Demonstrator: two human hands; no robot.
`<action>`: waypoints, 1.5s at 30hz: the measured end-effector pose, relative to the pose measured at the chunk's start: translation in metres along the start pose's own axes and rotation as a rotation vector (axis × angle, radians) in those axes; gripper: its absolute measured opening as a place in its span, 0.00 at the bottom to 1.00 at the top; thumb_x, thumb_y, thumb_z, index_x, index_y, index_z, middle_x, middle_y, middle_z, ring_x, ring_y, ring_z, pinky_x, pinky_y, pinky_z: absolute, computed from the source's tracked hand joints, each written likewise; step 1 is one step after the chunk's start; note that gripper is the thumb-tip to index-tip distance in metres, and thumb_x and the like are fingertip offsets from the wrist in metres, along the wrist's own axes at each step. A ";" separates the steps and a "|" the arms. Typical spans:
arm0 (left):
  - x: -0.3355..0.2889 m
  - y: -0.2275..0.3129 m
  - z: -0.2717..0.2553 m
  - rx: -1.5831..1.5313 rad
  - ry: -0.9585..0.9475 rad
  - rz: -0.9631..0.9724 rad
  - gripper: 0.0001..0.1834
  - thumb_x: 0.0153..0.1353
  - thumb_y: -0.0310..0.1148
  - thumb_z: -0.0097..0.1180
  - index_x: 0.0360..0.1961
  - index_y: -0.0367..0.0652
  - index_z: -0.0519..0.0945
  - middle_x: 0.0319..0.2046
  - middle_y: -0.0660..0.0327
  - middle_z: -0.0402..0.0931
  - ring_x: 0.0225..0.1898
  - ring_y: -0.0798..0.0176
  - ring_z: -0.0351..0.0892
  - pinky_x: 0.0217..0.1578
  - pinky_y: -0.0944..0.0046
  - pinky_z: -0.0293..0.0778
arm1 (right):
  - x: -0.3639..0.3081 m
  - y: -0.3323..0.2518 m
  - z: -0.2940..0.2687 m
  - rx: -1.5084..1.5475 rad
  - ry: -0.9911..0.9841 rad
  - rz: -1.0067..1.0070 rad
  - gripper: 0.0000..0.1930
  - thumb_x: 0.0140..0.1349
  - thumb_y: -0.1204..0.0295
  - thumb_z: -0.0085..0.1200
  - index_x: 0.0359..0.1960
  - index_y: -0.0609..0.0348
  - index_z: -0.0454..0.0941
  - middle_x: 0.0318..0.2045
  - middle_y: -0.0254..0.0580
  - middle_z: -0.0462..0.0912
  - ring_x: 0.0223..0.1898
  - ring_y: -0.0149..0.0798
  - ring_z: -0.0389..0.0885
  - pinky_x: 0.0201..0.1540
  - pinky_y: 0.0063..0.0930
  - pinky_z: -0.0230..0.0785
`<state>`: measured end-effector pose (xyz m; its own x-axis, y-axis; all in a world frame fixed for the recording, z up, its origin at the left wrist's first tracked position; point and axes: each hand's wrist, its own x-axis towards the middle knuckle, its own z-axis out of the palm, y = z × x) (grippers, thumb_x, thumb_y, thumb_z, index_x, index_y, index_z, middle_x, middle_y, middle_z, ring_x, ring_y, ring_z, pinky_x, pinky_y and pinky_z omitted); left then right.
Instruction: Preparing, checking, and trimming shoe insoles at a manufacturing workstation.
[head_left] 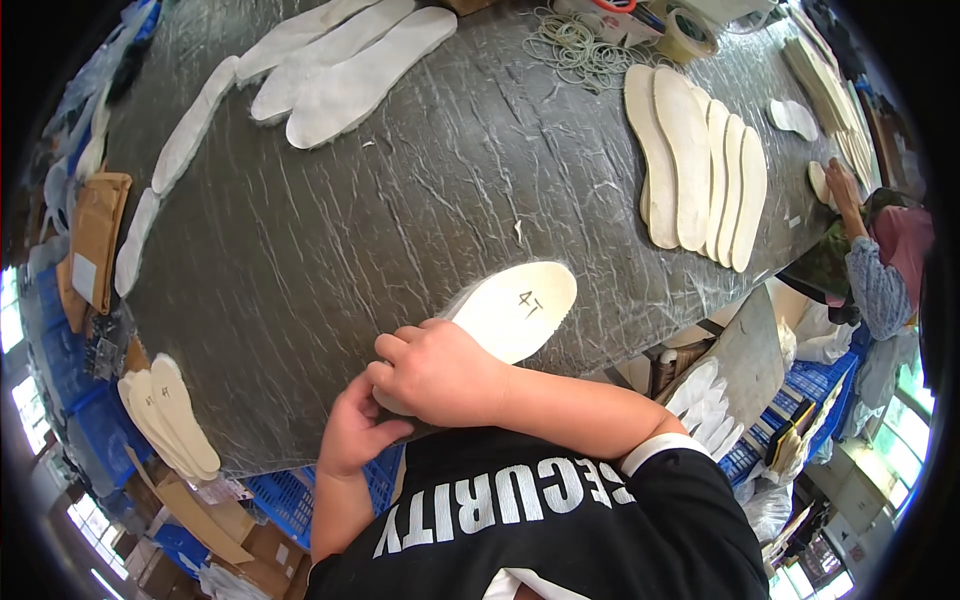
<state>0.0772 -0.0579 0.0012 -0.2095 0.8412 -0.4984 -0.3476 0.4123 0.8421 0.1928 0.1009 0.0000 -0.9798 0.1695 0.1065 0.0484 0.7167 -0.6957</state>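
Observation:
A cream shoe insole (512,318) with a dark handwritten mark lies near the table's front edge, its wide end pointing away to the right. My right hand (440,375) is closed over its narrower part, fingers curled and pointing left. At the near end, my left hand (358,428) pinches the insole's edge, with its thumb below the right hand's fingers. Both hands meet there, so most of the near end is hidden. A thin fuzzy white fringe shows along the insole's left edge.
The dark table (300,260) has a wrinkled clear film. White insoles (370,75) lie far left, cream insoles (690,160) at right, marked insoles (172,415) near left. Rubber bands (580,48) are heaped at the back. A co-worker's hand (842,185) touches an insole at far right.

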 end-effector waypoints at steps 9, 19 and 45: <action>-0.009 0.008 0.017 0.637 0.114 0.114 0.14 0.56 0.24 0.62 0.43 0.34 0.76 0.36 0.57 0.80 0.38 0.66 0.78 0.41 0.67 0.73 | -0.069 0.054 -0.047 -0.107 0.000 0.336 0.59 0.21 0.58 0.77 0.66 0.44 0.61 0.64 0.42 0.63 0.70 0.50 0.53 0.69 0.59 0.41; 0.020 -0.014 0.004 0.483 0.253 0.211 0.11 0.59 0.27 0.58 0.41 0.33 0.76 0.43 0.51 0.80 0.44 0.54 0.80 0.47 0.62 0.73 | -0.090 0.075 -0.046 -0.143 0.016 0.367 0.57 0.22 0.62 0.76 0.64 0.55 0.61 0.57 0.44 0.70 0.59 0.51 0.66 0.62 0.49 0.55; 0.041 0.003 0.012 0.591 0.352 0.116 0.12 0.53 0.24 0.66 0.40 0.35 0.80 0.29 0.55 0.77 0.29 0.61 0.79 0.30 0.66 0.74 | -0.068 0.055 -0.041 -0.074 0.079 0.271 0.39 0.37 0.61 0.70 0.55 0.59 0.71 0.56 0.47 0.72 0.55 0.53 0.68 0.55 0.44 0.59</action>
<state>0.0781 -0.0184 -0.0139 -0.5335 0.7691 -0.3520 0.2296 0.5322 0.8149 0.2703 0.1564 -0.0160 -0.9110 0.4119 -0.0189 0.3232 0.6850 -0.6529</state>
